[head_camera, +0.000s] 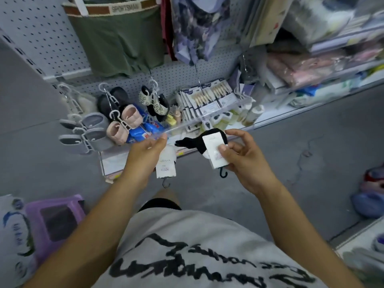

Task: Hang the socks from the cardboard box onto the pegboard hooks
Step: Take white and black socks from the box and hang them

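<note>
- Head view: both hands are raised side by side over the grey floor (pixel 311 132), near a low shelf (pixel 276 119) of goods.
- The right hand (pixel 243 156) pinches a black sock (pixel 199 142) by its white card (pixel 216 152).
  - The thumb (pixel 223 148) presses on the card's upper face and curled fingers close in behind it.
  - The index finger is bent above the card's far edge and does not touch it.
- The black sock sticks out to the left of that hand, toward the other one. Its white end shows just under the card.
- A small dark hook (pixel 223 174) hangs from the card's near edge, below the thumb.
- The left hand (pixel 148 151) reaches forward with its fingers stretched toward the shelf.
- A white sock (pixel 172 151) and its printed card (pixel 166 166) hang out from under this hand on its right side.
  - A hook (pixel 166 183) dangles at the near end of the card.
  - The fingers beneath are hidden, so I cannot tell how they grasp it.
- The two socks are close together but apart, both held in the air and neither on a peg.
- On the far side is the pegboard (pixel 176 75).
  - Green shorts (pixel 116 40) and a patterned cloth (pixel 197 28) hang high on it.
  - Grey slippers (pixel 93 129), pink slippers (pixel 128 118) and beaded shoes (pixel 154 102) hang lower, to the left of the hands.
- A purple stool (pixel 54 221) stands near left on the floor.
</note>
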